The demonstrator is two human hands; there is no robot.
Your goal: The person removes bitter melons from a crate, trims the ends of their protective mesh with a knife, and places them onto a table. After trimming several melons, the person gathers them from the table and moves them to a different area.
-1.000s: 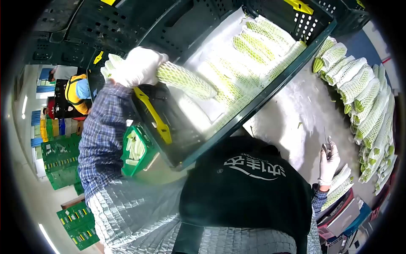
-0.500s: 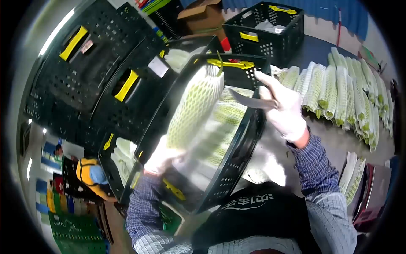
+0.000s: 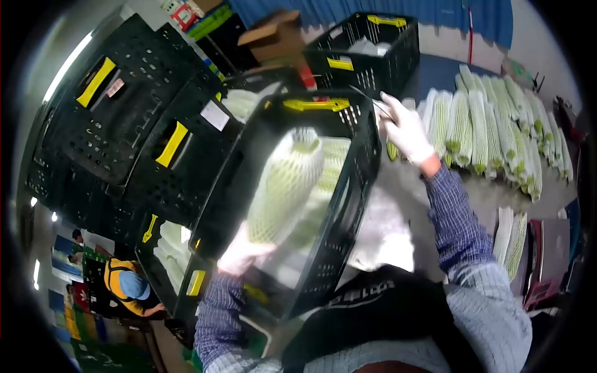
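My left hand (image 3: 241, 252), gloved in white, is closed around the lower end of a long green vegetable in white foam netting (image 3: 289, 183). That vegetable is tilted above a black crate (image 3: 367, 180), inside which more netted vegetables (image 3: 333, 168) lie along the right side. My right hand (image 3: 407, 130), also gloved, is raised beyond the crate's right rim, fingers wrapped on a knife (image 3: 368, 96) seen nearly edge-on. Its blade points up and left.
Stacked black crates (image 3: 93, 124) stand at the left, another black crate (image 3: 367, 56) at the back. Netted vegetables (image 3: 485, 130) lie in rows on the right table. A cardboard box (image 3: 273, 37) is behind. A person in yellow (image 3: 127, 286) is at lower left.
The stem that stuck up from the held vegetable's top no longer shows. My right hand with the knife has moved up and away from the vegetable, and the blade has turned.
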